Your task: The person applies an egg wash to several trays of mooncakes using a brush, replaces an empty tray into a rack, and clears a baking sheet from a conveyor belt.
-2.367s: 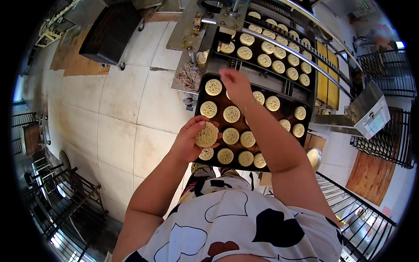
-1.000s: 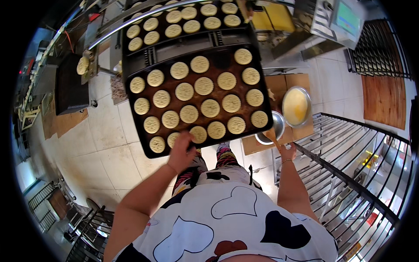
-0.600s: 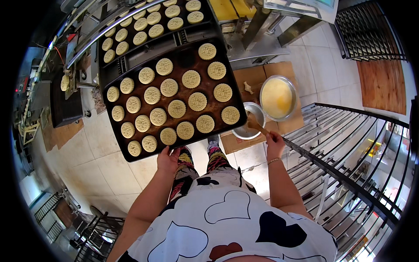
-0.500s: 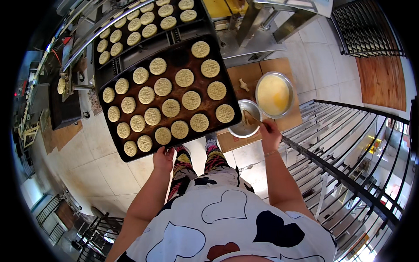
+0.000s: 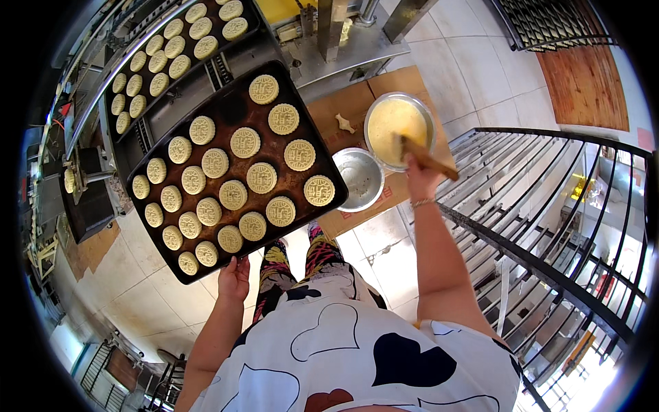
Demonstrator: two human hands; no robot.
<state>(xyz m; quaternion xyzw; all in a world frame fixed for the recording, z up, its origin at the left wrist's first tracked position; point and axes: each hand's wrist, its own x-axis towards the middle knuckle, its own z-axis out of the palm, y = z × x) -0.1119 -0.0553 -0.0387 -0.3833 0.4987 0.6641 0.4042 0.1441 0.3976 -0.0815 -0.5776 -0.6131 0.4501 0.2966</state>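
Cakes [image 5: 233,194] were set out in slanting rows on a big black tray [image 5: 233,113]; they were round and pale yellow, with a pattern pressed into the tops. The near edge of the tray was touched by the fingers of the left hand [image 5: 233,280], but it could not be told whether the edge was gripped or only touched. A brush [image 5: 436,163] was held in the right hand [image 5: 422,181], with the fingers closed around it close to the bristles. The wooden handle was pointed to the right, and the bristles were held over the yellow liquid [image 5: 391,118] in a metal bowl [image 5: 431,127]. The bristles were blurred, so it could not be told how deep they were dipped. A second bowl [image 5: 358,180], also shiny, was placed just beside the first, near the right corner of the tray. Brown cardboard [image 5: 340,104] was laid under both bowls, and a small star-shaped thing [image 5: 344,123] was left on it. More cakes were lined up on another tray [image 5: 217,29] farther away.
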